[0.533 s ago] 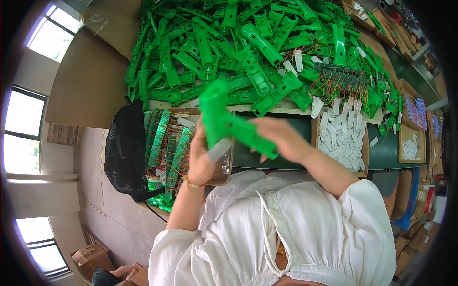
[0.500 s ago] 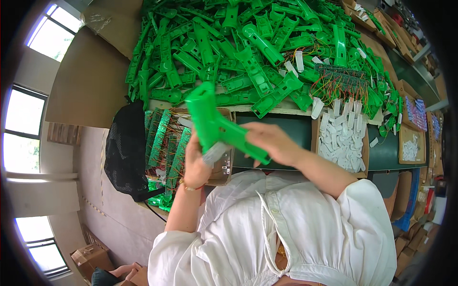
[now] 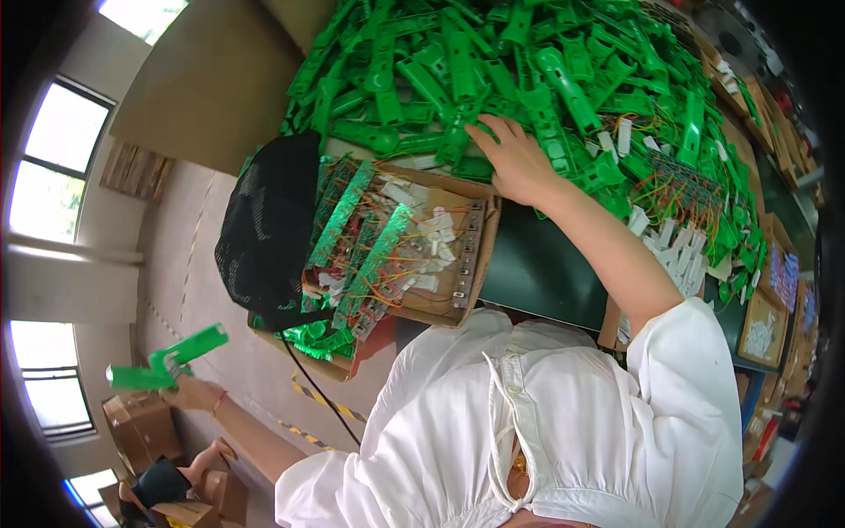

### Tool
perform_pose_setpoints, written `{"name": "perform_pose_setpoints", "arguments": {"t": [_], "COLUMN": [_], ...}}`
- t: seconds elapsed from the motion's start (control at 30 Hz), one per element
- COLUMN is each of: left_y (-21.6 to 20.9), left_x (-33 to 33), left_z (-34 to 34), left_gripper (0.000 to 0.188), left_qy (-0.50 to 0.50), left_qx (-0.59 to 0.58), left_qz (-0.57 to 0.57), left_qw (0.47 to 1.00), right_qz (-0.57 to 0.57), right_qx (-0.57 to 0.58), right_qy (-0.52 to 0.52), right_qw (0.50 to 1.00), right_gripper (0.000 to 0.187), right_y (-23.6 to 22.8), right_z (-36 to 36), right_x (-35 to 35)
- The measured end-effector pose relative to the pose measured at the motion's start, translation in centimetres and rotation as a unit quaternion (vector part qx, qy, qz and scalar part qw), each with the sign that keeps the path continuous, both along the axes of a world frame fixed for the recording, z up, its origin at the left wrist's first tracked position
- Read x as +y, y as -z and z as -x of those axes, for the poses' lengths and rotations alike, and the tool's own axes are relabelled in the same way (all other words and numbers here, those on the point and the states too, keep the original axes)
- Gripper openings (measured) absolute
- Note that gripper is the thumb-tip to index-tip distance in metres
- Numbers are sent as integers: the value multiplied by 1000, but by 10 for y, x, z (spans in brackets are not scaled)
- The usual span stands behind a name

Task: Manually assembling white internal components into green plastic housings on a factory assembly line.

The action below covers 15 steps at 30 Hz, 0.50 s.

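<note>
Stretched far out to the left, my left hand (image 3: 189, 393) is closed around a green plastic housing (image 3: 169, 363), an angled piece with a long handle-like section. The hand is over the floor, away from the table. My right hand (image 3: 521, 165) reaches to the near edge of a big heap of green plastic shells (image 3: 440, 84). Its fingers are spread over the shells and seem to touch one, with nothing visibly gripped. Below that wrist stands a cardboard box (image 3: 480, 255) holding green circuit boards (image 3: 374, 251) with wires and small white parts.
A black mesh bag (image 3: 268, 229) hangs beside the box. Another carton of green parts (image 3: 321, 343) sits below it. Wired boards (image 3: 682, 189) and white plastic pieces (image 3: 678, 251) lie to the right. At lower left are cartons (image 3: 141, 422) and another person's bare limb (image 3: 204, 459).
My left hand has swung far left and down with the green housing. My right hand has let go of it and moved up to the heap. The view has shifted leftward.
</note>
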State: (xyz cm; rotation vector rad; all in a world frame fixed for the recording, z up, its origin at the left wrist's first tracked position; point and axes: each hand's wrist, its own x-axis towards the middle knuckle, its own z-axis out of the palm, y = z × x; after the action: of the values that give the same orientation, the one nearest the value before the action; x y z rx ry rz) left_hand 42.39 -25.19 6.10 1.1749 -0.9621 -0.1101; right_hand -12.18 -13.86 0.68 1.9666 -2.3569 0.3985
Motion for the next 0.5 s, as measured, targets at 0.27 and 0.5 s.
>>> {"name": "perform_pose_setpoints", "arguments": {"t": [0.27,0.5], "left_y": [220,265], "left_x": [-20,-13], "left_z": [-44,-37], "left_gripper": [48,52], "left_qy": [30,94], "left_qx": [197,292], "left_qz": [-353,-467], "left_qw": [914,829], "right_qz": [-98,-49], "right_qx": [183,193], "right_qy": [11,-39], "right_qw": [978,979], "right_gripper": [65,67], "right_y": [27,29], "right_z": [5,16], "right_x": [-42,-34]}}
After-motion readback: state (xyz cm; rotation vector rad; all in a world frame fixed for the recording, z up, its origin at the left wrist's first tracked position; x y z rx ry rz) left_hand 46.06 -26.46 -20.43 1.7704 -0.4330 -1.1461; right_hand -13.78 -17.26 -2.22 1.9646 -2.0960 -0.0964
